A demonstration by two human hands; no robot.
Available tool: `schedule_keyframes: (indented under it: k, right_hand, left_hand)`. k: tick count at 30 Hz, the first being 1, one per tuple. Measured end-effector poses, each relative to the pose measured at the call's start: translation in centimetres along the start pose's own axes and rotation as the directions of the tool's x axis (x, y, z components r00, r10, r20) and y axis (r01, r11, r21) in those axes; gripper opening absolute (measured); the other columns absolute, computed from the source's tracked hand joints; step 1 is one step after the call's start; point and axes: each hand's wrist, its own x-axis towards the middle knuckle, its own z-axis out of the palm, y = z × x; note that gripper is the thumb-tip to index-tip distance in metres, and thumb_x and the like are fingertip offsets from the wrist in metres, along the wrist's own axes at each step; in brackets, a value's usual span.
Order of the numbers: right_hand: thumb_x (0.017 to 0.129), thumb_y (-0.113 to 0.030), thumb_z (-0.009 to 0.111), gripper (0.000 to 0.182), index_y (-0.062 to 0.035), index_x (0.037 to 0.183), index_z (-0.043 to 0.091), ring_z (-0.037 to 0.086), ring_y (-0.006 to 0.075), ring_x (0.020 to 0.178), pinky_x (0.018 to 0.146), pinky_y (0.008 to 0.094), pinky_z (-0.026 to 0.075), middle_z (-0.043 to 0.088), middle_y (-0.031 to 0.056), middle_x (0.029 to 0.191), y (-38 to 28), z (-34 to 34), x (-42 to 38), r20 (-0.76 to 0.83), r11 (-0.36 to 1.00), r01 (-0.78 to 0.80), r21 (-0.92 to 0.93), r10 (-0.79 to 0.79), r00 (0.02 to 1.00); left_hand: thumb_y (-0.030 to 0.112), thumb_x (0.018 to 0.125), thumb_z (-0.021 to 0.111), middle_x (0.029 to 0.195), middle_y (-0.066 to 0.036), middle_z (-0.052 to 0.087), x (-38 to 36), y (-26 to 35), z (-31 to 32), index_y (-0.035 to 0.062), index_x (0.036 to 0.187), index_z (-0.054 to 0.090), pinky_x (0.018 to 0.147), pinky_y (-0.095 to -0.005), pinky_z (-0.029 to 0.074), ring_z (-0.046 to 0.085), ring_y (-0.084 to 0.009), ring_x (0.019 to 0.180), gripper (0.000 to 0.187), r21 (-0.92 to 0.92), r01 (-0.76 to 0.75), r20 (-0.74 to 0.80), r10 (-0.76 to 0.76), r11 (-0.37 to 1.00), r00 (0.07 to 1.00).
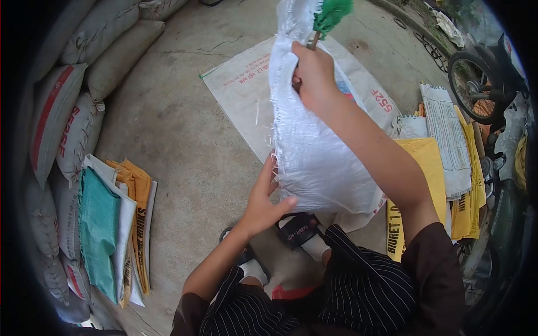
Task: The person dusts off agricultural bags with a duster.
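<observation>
A white woven sack (322, 151) with frayed edges is raised in front of me above the ground. My right hand (316, 75) is closed around the thin handle of a brush with green bristles (332, 14), against the sack's upper part. Whether those fingers also grip the sack's fabric is hidden. At the sack's lower left edge is my left hand (266, 196), its fingers going behind the fabric and its thumb at the bottom corner. Under the raised sack, a flat printed sack (241, 84) with red lettering lies on the concrete.
Filled sacks (53, 120) are stacked along the left. Beside them stand folded sacks, with a green one (100, 229) in front. Yellow sacks (417, 190) and white printed sacks (445, 134) lie at right, close to a parked motorbike (479, 84). My sandalled feet (300, 229) are below.
</observation>
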Motion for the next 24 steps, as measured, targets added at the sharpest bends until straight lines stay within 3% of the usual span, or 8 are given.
schedule_keyframes:
  k: [2,4,7,11,13,16,20,24]
  right_hand:
    - [0.077,-0.016,0.057,0.021,0.0009,0.067,0.052,0.047,0.0122,0.051,0.048,0.0302,0.036,0.050,0.0047,0.057,6.1,4.3,-0.1,0.007,0.992,0.094,-0.082,-0.094,0.996]
    - [0.075,-0.018,0.062,0.022,0.0020,0.070,0.056,0.044,0.0110,0.048,0.045,0.0297,0.035,0.047,0.0023,0.052,10.8,6.0,-0.8,0.069,0.960,0.170,-0.222,-0.158,0.985]
    - [0.077,-0.021,0.063,0.021,-0.0017,0.077,0.055,0.034,0.0061,0.041,0.037,0.0249,0.026,0.040,-0.0029,0.050,13.3,5.2,-3.5,0.211,0.973,-0.015,-0.229,0.065,0.975]
    - [0.080,-0.022,0.062,0.020,-0.0089,0.073,0.048,0.025,0.0025,0.036,0.035,0.0223,0.019,0.031,-0.0073,0.047,15.3,2.5,-5.6,0.266,0.912,-0.322,-0.256,0.386,0.883]
    - [0.080,-0.022,0.062,0.022,-0.0104,0.071,0.046,0.025,0.0029,0.035,0.034,0.0224,0.019,0.030,-0.0075,0.047,16.1,1.1,-6.0,0.228,0.910,-0.338,-0.238,0.391,0.892]
    - [0.080,-0.021,0.061,0.024,-0.0130,0.067,0.042,0.024,0.0033,0.035,0.034,0.0225,0.018,0.028,-0.0080,0.048,15.8,-1.7,-6.3,0.069,0.903,-0.391,-0.179,0.408,0.910]
    - [0.081,-0.020,0.058,0.017,-0.0088,0.073,0.048,0.028,0.0051,0.036,0.033,0.0229,0.021,0.032,-0.0044,0.050,14.0,-7.6,-5.2,-0.108,0.934,-0.337,-0.119,0.325,0.940]
    - [0.083,-0.023,0.054,0.017,-0.0070,0.082,0.050,0.025,0.0049,0.036,0.033,0.0225,0.019,0.027,-0.0050,0.050,10.5,-13.0,-4.8,-0.190,0.963,-0.256,-0.086,0.236,0.953]
  left_hand:
    - [0.024,0.075,0.065,0.116,-0.018,0.048,1.1,-0.8,-1.3,0.0014,0.135,0.019,0.086,-0.0353,0.043,0.052,-0.0211,0.102,0.079,-0.087,0.001,-0.185,-0.017,0.996,0.983]
    - [0.024,0.076,0.065,0.105,-0.016,0.050,1.0,-2.6,-4.4,-0.0006,0.129,0.028,0.079,-0.0314,0.045,0.055,-0.0166,0.091,0.069,-0.106,0.484,-0.348,-0.489,0.868,0.800]
    - [0.026,0.074,0.067,0.097,-0.013,0.051,-1.4,-10.3,-8.7,-0.0009,0.122,0.035,0.065,-0.0285,0.047,0.057,-0.0147,0.079,0.064,-0.362,0.580,-0.192,-0.668,0.729,0.719]
    - [0.034,0.070,0.071,0.098,-0.015,0.052,-2.3,-16.3,-8.2,-0.0040,0.121,0.033,0.059,-0.0275,0.046,0.056,-0.0171,0.078,0.074,0.152,0.463,-0.359,-0.387,0.873,0.849]
    - [0.041,0.065,0.074,0.098,-0.016,0.054,-1.3,-18.7,-7.5,-0.0069,0.121,0.033,0.059,-0.0276,0.045,0.056,-0.0184,0.078,0.085,-0.145,0.673,-0.584,-0.612,0.725,0.533]
    - [0.045,0.062,0.075,0.099,-0.016,0.054,-0.3,-18.1,-6.1,-0.0087,0.117,0.037,0.068,-0.0289,0.045,0.055,-0.0196,0.081,0.087,-0.318,0.669,-0.567,-0.700,0.672,0.434]
    - [0.042,0.066,0.073,0.101,-0.012,0.054,0.8,-21.6,-5.6,-0.0017,0.124,0.032,0.074,-0.0352,0.043,0.052,-0.0183,0.088,0.083,-0.489,0.555,-0.466,-0.739,0.673,0.486]
    - [0.043,0.062,0.076,0.104,-0.014,0.054,2.5,-19.6,-5.3,-0.0046,0.118,0.040,0.073,-0.0301,0.045,0.056,-0.0201,0.085,0.082,-0.250,0.546,-0.471,-0.593,0.800,0.653]
